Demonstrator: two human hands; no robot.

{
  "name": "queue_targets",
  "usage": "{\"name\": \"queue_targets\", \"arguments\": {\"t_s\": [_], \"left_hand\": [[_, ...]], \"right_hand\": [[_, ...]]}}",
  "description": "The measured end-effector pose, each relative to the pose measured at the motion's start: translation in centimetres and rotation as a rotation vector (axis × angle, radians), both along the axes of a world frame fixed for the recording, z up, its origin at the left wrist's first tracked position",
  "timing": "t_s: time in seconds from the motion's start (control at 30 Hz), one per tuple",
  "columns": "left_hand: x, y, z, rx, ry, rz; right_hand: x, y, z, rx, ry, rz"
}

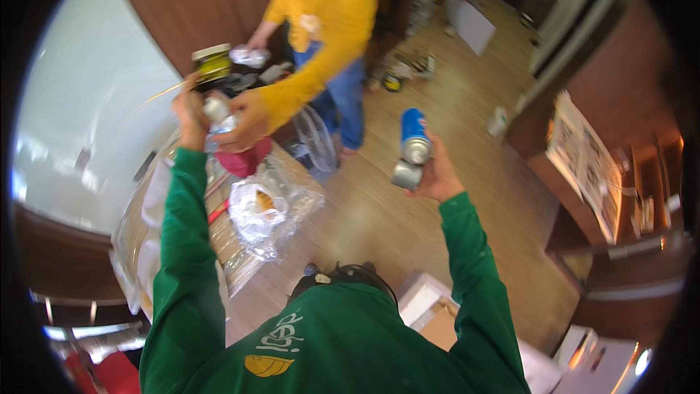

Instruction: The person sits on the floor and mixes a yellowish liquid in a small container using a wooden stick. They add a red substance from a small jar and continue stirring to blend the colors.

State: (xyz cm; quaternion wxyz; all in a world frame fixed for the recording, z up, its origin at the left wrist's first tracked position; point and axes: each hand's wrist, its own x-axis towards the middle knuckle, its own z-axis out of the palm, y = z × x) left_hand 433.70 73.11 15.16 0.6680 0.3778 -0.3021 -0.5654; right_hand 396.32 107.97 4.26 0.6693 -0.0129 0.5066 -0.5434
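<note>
In my right hand (440,171) is a blue spray can (414,133), held tilted with its pale metal end toward me. A short grey cylinder (407,174) sits against the same fingers, below the can. On the left, my left hand (190,115) is raised with its fingers curled, beside a small white-topped container (217,109). A co-worker's hand (249,115) reaches over and grips that container too. Just past my left fingertips shows a yellow-green can (212,63) with a pale lid. Blur hides exactly what my left fingers close on.
A co-worker in a yellow top (328,36) stands ahead, holding a pale item (249,56) in the other hand. Below my left arm lies a plastic-wrapped surface (299,208) bearing a white plastic bag (257,211) and a dark red item (244,159). Shelving (649,197) stands right.
</note>
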Motion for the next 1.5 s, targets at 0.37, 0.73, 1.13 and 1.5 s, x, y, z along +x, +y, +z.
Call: {"name": "queue_targets", "arguments": {"t_s": [0.37, 0.73, 1.13, 1.5], "left_hand": [[-6.3, 3.8, 3.2, 0.026, -0.124, -0.022], [-9.2, 0.3, 0.6, -0.085, -0.269, -0.036], [-11.8, -1.2, 1.7, -0.028, -0.167, 0.139], [-1.5, 7.2, 4.8, -0.018, -0.645, 0.126]], "right_hand": [[2.7, 8.6, -6.0, 0.110, -0.046, 0.032], [0.6, 24.4, -13.2, 0.405, -0.234, -0.271], [-7.6, 25.2, -15.7, 0.340, -0.272, -0.321], [-22.4, 10.9, -15.5, 0.317, -0.221, -0.187]]}}
